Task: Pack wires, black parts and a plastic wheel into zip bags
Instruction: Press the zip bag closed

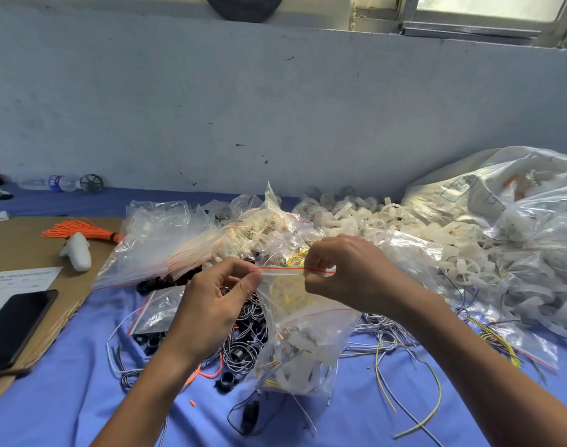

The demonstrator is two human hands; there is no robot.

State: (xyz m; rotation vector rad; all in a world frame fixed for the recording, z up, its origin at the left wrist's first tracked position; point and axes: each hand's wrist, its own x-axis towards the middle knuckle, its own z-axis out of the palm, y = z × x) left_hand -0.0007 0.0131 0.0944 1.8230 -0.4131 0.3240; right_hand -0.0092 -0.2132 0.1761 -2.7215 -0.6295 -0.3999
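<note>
The blue-covered table [82, 382] fills the lower half of the view. At 3 o'clock on it slumps a large clear plastic sack [501, 195], and from its foot a heap of white plastic wheels [372, 217] spreads toward 12 o'clock. A loose stack of empty clear zip bags with red seal lines [166, 246] lies at 10 o'clock, partly on a brown cardboard sheet [27, 253].

Near the middle, raised above the clutter, hangs the filled clear zip bag [304, 333] – yellow wire and white plastic pieces show through it. The left hand [211, 304] pinches its red-lined top strip at the 9 o'clock end, thumb against curled fingers; the right hand [346, 272] has the same pinching grip near the 3 o'clock end.

Under the bag lies a tangle of grey-white wires [246, 346]. A black phone [14, 324] rests at 8 o'clock, and a small black ring-shaped part [225, 379] sits at 6 o'clock – just beside the tangle.
</note>
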